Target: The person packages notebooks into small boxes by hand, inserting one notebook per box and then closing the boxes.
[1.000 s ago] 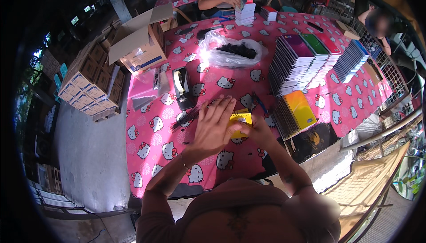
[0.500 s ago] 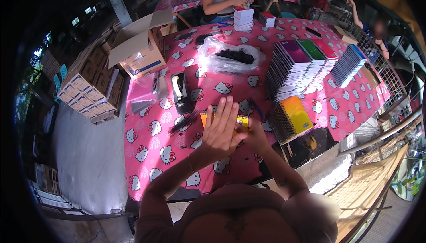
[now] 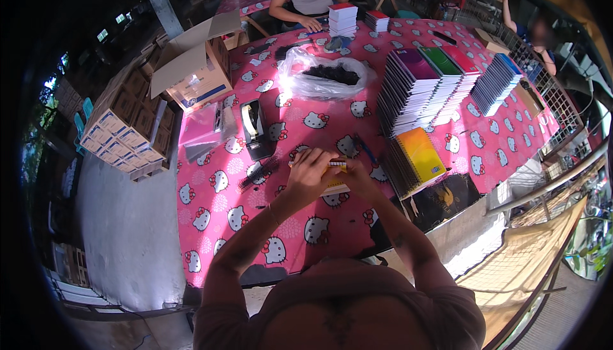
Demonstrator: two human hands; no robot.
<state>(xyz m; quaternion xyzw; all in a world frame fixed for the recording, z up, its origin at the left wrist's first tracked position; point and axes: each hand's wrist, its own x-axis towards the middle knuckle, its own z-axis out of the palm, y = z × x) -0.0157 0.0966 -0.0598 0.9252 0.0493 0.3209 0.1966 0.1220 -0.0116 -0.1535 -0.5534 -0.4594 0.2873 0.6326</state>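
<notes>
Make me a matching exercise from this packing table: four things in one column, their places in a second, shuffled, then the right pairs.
Things:
1 tape dispenser
2 clear plastic bag
3 open cardboard box
4 yellow notebook

Places:
A far left corner of the table
B right of both hands
C left of the hands, mid-table
D centre, beyond the hands

Pairs: 1-C, 2-D, 3-A, 4-B

L hand (image 3: 308, 172) curled, fingers bent; R hand (image 3: 355, 174) close beside; forearms converging.
</notes>
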